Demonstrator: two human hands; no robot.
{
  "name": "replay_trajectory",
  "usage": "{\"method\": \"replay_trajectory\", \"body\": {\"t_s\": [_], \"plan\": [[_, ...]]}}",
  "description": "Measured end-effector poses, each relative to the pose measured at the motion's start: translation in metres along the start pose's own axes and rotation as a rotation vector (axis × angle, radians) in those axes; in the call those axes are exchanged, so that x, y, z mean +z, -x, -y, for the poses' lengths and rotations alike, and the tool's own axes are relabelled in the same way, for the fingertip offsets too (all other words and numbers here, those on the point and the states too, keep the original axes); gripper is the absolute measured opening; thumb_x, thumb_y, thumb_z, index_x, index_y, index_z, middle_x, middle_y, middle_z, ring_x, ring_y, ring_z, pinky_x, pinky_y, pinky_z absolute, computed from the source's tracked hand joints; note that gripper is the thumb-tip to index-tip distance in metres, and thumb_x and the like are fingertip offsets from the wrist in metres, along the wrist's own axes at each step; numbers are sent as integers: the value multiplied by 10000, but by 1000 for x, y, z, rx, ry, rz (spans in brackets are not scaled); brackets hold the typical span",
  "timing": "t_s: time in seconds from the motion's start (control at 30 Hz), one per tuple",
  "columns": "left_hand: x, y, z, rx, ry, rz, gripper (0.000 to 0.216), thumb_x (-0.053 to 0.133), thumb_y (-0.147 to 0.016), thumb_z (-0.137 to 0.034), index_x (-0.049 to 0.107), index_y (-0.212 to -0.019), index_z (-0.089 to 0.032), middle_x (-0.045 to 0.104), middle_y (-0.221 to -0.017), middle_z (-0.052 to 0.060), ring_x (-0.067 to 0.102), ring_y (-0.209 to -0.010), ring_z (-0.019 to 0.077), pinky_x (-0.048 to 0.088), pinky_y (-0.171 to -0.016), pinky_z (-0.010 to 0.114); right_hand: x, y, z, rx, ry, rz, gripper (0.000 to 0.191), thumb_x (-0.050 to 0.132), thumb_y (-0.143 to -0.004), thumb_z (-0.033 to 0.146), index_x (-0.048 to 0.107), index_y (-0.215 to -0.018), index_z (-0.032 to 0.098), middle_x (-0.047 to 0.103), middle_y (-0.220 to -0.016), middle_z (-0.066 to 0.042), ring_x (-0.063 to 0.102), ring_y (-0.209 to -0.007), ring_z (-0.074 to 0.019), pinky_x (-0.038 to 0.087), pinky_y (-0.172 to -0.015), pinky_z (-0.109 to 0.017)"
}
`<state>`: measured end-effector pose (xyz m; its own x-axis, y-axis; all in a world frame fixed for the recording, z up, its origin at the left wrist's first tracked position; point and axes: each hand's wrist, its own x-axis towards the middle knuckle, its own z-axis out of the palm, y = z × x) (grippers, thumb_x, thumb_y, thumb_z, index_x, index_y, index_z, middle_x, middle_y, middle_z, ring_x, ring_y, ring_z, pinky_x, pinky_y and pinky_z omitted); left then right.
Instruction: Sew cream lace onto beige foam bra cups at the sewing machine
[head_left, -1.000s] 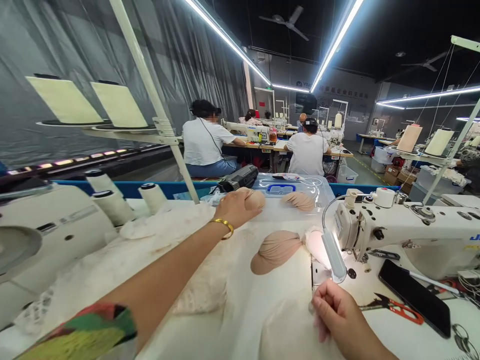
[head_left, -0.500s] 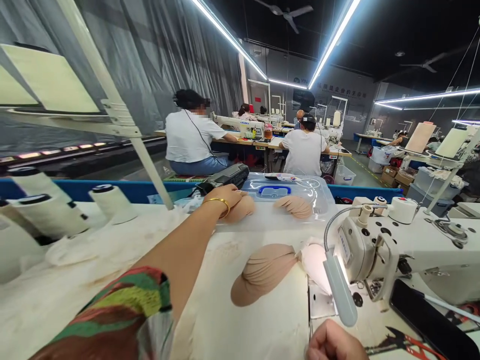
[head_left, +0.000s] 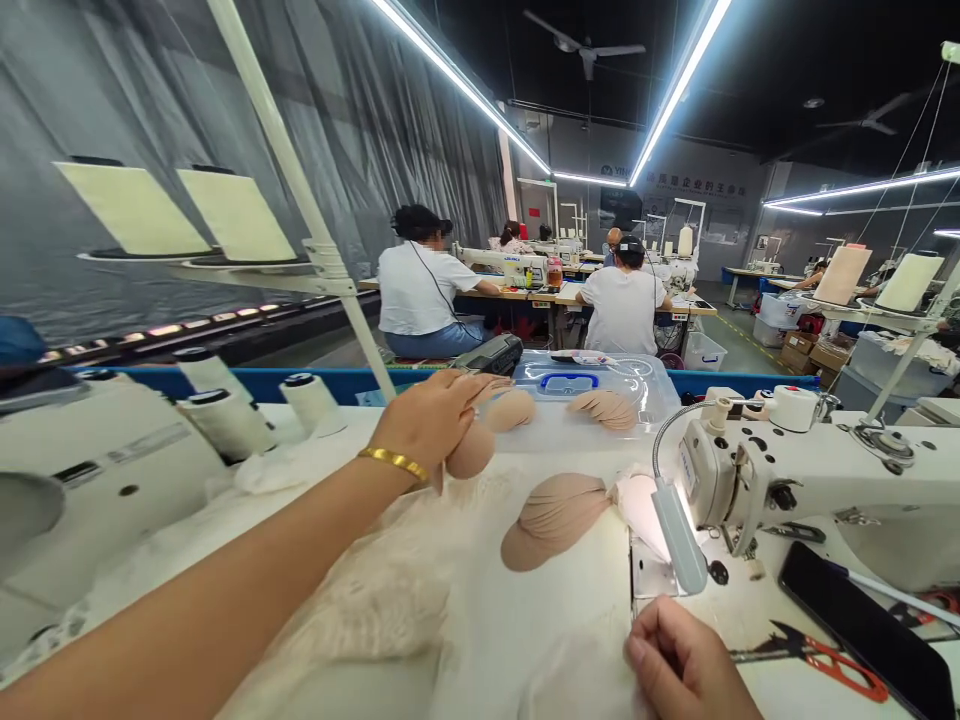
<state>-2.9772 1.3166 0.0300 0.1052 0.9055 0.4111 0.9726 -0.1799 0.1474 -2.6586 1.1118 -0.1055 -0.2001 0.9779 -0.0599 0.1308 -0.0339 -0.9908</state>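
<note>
My left hand (head_left: pixel 439 415), with a gold bracelet on its wrist, is closed on a beige bra cup (head_left: pixel 471 450) above the table. Just behind it, another beige cup (head_left: pixel 514 409) rests on a clear plastic box lid. A fanned stack of beige cups (head_left: pixel 555 520) lies in the middle of the table. Its right end touches a pale cup (head_left: pixel 643 500) under the sewing machine's lamp (head_left: pixel 679 540). My right hand (head_left: pixel 686 655) rests curled at the front of the machine bed; whether anything is inside its fingers is hidden.
The sewing machine (head_left: pixel 795 460) stands right. Orange-handled snips (head_left: pixel 832 665) and a black phone (head_left: pixel 862 620) lie beside it. More fanned cups (head_left: pixel 606 409) sit on the clear box (head_left: pixel 660 390). Lace fabric (head_left: pixel 375 600) and thread cones (head_left: pixel 311 403) are left. Two people sit working ahead.
My left hand has come back from the box toward me, carrying a beige cup. The view has turned left. My right hand stays curled at the machine's front.
</note>
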Motion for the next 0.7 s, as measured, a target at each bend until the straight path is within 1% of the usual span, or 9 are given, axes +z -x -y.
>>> {"method": "replay_trajectory", "body": {"t_s": [0.03, 0.1, 0.17, 0.27, 0.37, 0.47, 0.53, 0.63, 0.7], "plan": [[2, 14, -2, 31, 8, 36, 431, 502, -1008, -144, 636, -1414, -192, 580, -1497, 166, 552, -1379, 390, 442, -1148, 562, -1, 0, 1, -1, 3, 12, 477, 620, -915, 688, 542, -819, 227, 517, -613, 40, 465, -544, -137, 333, -551, -260], [13, 39, -4, 103, 42, 134, 417, 549, -952, -178, 710, -1333, -225, 609, -1500, 154, 566, -1382, 400, 431, -1166, 527, -2, 0, 2, -6, 0, 47, 450, 611, -928, 665, 523, -830, 234, 531, -636, 41, 478, -525, -134, 347, -527, -254], [24, 56, -6, 170, 95, 244, 408, 672, -875, -293, 745, -1275, -271, 661, -1466, 125, 610, -1348, 384, 449, -1162, 499, -3, 0, 2, -26, -5, 60, 436, 609, -937, 647, 510, -832, 236, 534, -651, 45, 489, -518, -129, 363, -518, -249], [32, 68, -4, 214, 171, 331, 580, 747, -781, -523, 726, -1311, -288, 681, -1456, 115, 611, -1358, 367, 448, -1172, 466, -4, 0, 0, -57, -10, 30, 428, 599, -955, 632, 513, -832, 231, 536, -650, 50, 507, -518, -126, 387, -532, -249], [25, 70, 3, 169, 202, 303, 657, 645, -821, -637, 711, -1342, -241, 646, -1495, 143, 560, -1409, 370, 406, -1201, 460, -6, 0, -4, -68, -5, 37, 437, 587, -965, 643, 522, -844, 228, 566, -669, 40, 540, -530, -134, 406, -545, -256], [16, 72, 8, 76, 197, 273, 576, 548, -883, -648, 776, -1206, -229, 738, -1343, 161, 643, -1280, 390, 457, -1127, 493, -8, -1, -5, -76, 2, 56, 436, 586, -968, 643, 522, -848, 228, 587, -696, 30, 559, -548, -139, 419, -556, -259], [15, 73, 10, 30, 203, 273, 522, 544, -919, -642, 791, -1117, -226, 783, -1219, 150, 697, -1159, 356, 500, -1055, 493, -8, -1, -3, -85, 7, 49, 430, 593, -966, 634, 519, -842, 229, 585, -692, 32, 556, -548, -138, 419, -560, -261], [16, 72, 9, -27, 238, 255, 473, 589, -957, -622, 763, -1073, -198, 782, -1151, 118, 706, -1089, 283, 504, -1033, 487, -8, -1, 4, -92, 6, 26, 420, 603, -961, 618, 519, -828, 228, 577, -675, 37, 560, -552, -141, 413, -570, -266], [16, 71, 5, -73, 279, 213, 434, 605, -942, -607, 759, -963, -202, 785, -1078, 120, 702, -1060, 305, 505, -1008, 486, -9, 0, 8, -91, 1, 16, 400, 610, -960, 594, 527, -830, 225, 568, -661, 43, 572, -561, -145, 413, -589, -271]]}}
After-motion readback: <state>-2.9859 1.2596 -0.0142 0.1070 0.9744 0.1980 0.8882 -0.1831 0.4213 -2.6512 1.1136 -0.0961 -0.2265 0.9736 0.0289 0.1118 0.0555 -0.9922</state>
